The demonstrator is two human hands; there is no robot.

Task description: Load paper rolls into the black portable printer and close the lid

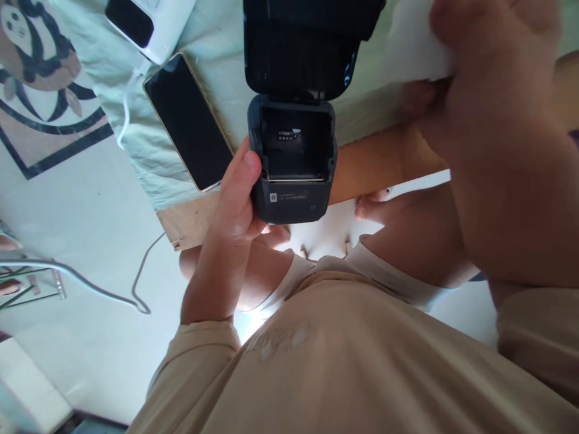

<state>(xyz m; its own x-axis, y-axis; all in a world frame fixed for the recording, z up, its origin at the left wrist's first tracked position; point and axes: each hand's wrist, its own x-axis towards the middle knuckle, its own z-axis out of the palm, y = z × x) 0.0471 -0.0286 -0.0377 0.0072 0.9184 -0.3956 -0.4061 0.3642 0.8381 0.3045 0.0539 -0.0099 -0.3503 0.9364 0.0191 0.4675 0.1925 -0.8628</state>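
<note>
My left hand (237, 196) grips the left side of a small dark grey box-shaped device (294, 163) whose lid (303, 48) is flipped up and back, showing an empty inner compartment with a small label. The device rests at the edge of a wooden table (375, 163) covered by a pale green cloth (226, 36). My right hand (493, 90) is raised close to the camera at the upper right, blurred, its fingers pinching something white (416, 42), which looks like paper or cloth.
A black smartphone (190, 120) lies on the cloth left of the device. A white gadget with a dark screen (145, 24) and a white cable (126, 102) sit behind it. A grey cable (90, 283) runs over the pale floor at left.
</note>
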